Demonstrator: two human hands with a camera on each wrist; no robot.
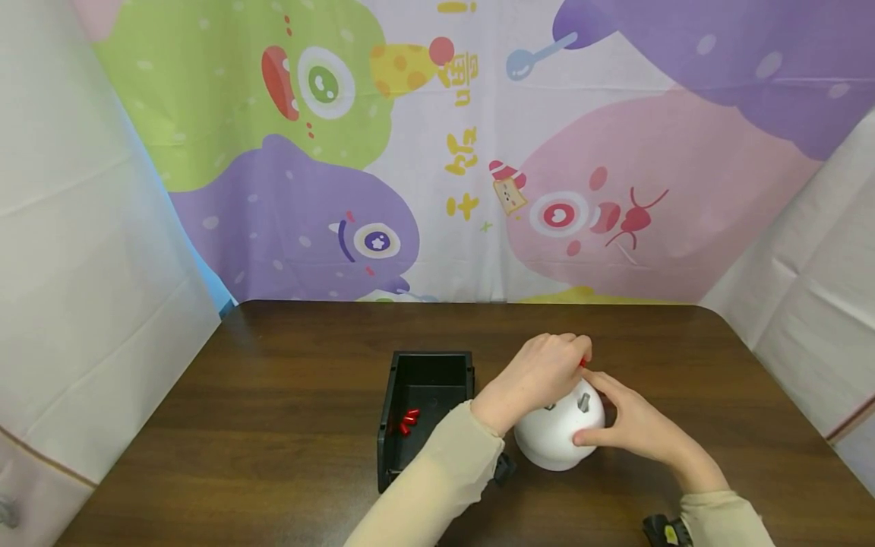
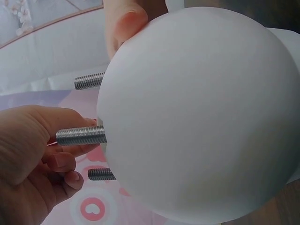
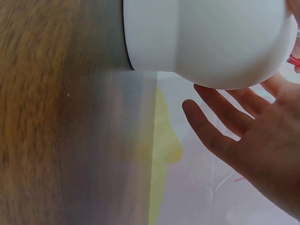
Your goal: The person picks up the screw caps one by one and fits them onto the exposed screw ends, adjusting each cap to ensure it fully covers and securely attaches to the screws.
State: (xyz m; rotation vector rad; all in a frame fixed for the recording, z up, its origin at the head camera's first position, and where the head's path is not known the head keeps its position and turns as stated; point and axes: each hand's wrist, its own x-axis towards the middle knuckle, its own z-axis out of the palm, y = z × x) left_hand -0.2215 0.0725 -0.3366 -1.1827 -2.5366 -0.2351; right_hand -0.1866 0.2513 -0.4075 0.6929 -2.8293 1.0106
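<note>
A white, round-topped object (image 1: 550, 444) stands on the table, with threaded metal studs (image 2: 82, 136) sticking out of its top. My right hand (image 1: 639, 422) holds its right side, thumb toward the front and fingers around the back. In the right wrist view the spread fingers of the right hand (image 3: 253, 136) lie along the dome's curve. Over the far side of the top, my left hand (image 1: 540, 372) pinches a small red cylinder (image 3: 294, 61), mostly covered by the fingers. The left wrist view has the left hand (image 2: 33, 159) just behind the studs, its fingers curled.
Left of the white object sits a black open tray (image 1: 437, 391) with several small red cylinders (image 1: 410, 416) in it. My left forearm crosses its near right corner. The brown table (image 1: 294, 410) ends at a patterned curtain (image 1: 472, 258) behind, with white cloth at both sides.
</note>
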